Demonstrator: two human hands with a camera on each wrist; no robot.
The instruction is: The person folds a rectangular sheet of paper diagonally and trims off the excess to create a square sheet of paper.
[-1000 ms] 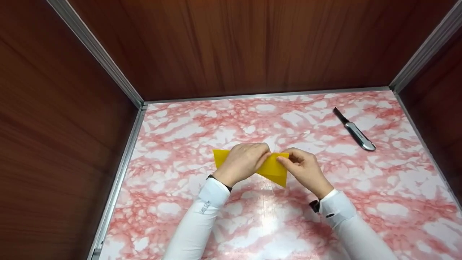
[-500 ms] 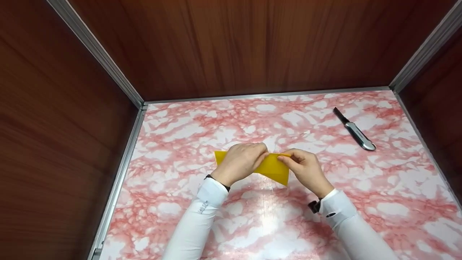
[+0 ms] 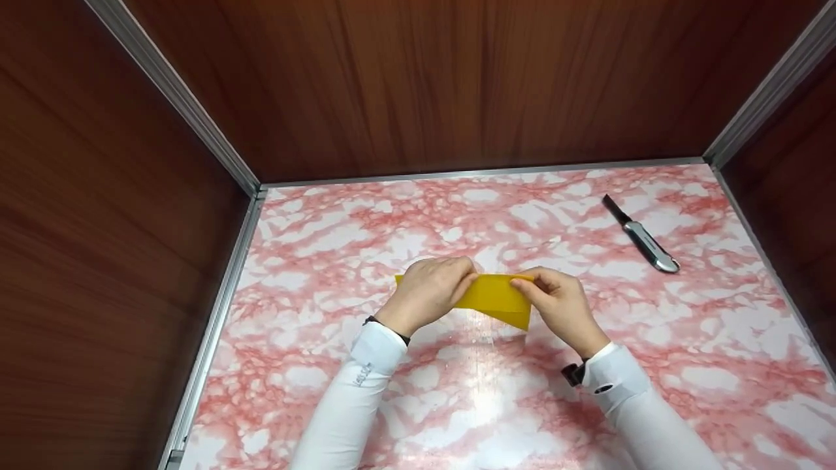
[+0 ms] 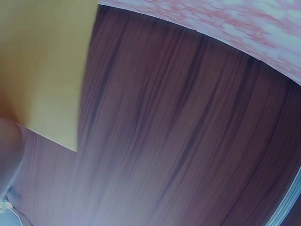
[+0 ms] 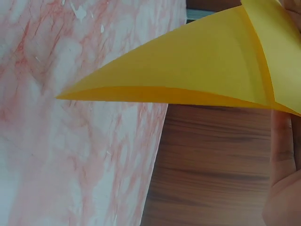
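A folded sheet of yellow paper [image 3: 493, 297] is held up over the table between both hands. My left hand [image 3: 428, 290] grips its left part, thumb along the near side, and covers much of that half. At the upper right corner my right hand [image 3: 562, 303] pinches the sheet between thumb and fingers. A pointed flap hangs at the lower right, below a crease. From the right wrist, the paper [image 5: 188, 61] shows as a long folded point with a second layer lapped over it. In the left wrist view a flat end of the paper [image 4: 47, 70] fills the upper left.
A utility knife [image 3: 643, 241] with its dark blade out lies at the back right of the red-and-white marbled table [image 3: 339, 235]. Brown wood-grain panels [image 3: 418, 85] with metal edging stand at the back and both sides.
Both hands stay on the paper. The left hand has slid slightly left along it, baring more of the middle, while the sheet and right hand have shifted slightly right. The knife lies still.
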